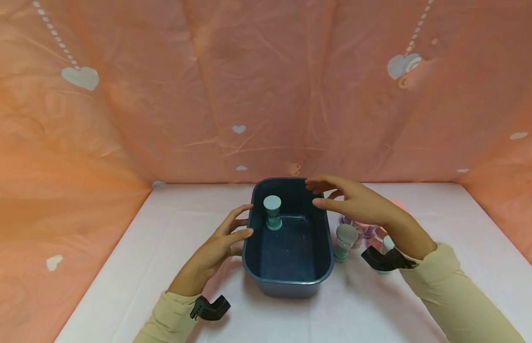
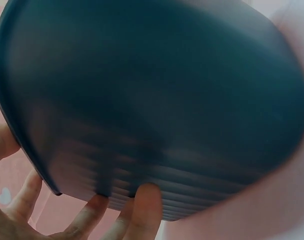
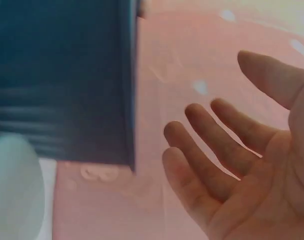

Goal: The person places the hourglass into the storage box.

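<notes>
A dark blue tub (image 1: 287, 267) sits at lower centre of the head view on the pink-covered desk (image 1: 120, 267). The left hand (image 1: 220, 243) lies against the tub's left wall, fingers (image 2: 141, 210) straight and touching the ribbed side, apparently to steady it; it grasps nothing. The right hand (image 1: 356, 200) hovers over the tub's upper right rim, fingers (image 3: 202, 150) spread and relaxed, empty. Inside the tub, near its upper left corner, one teal spool (image 1: 272, 212) stands upright. Just right of the tub, more spools (image 1: 345, 242) in teal, purple and pink stand clustered on the desk, partly hidden by the right forearm, within that hand's easy reach.
</notes>
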A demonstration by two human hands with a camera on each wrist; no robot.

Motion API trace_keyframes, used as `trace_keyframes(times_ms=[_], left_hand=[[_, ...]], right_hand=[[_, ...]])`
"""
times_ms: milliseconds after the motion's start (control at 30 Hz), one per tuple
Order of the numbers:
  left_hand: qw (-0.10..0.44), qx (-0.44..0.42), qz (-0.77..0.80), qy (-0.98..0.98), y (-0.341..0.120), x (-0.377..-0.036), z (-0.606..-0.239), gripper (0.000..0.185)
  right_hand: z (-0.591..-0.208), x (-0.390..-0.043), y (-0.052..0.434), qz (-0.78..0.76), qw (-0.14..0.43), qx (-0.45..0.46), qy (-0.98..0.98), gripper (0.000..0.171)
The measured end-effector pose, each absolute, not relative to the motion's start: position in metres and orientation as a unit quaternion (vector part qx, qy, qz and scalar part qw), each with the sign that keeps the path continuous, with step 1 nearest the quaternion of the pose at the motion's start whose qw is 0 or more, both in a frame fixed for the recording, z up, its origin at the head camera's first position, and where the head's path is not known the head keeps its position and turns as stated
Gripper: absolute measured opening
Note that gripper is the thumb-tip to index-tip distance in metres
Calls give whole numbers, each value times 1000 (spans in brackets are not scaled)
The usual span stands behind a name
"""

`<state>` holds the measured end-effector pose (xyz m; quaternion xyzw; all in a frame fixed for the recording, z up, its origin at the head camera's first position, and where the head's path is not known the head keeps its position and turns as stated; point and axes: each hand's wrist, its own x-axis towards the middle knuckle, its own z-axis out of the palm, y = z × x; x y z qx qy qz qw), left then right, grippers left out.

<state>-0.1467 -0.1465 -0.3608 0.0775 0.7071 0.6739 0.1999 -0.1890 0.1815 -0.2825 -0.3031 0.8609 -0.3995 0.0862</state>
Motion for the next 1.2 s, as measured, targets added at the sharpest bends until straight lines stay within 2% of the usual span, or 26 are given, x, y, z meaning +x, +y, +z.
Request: trace_keyframes(times_ms=[267, 433, 633, 833, 1067, 1200], left_hand=[[205, 82, 670, 709, -146, -149, -364, 63], [212, 84, 671, 705, -145, -146, -364, 64], [199, 83, 676, 705, -146, -146, -363, 61], [205, 78, 672, 707, -146, -147, -361, 62], [206, 93, 655, 721, -149, -149, -360, 61], [201, 101, 640, 734, -150, -149, -364, 58]], right_hand=[[-298, -155, 237, -430, -33, -240, 870, 38], [-316, -142, 274, -418, -70, -213, 880, 34], [-325, -145, 303, -374, -79, -161, 910, 32], [-333, -145, 316, -314, -67, -145, 936, 35], [-342, -152, 324, -298, -86, -129, 942, 44], [-348, -161, 325, -300, -54, -123, 945, 49]])
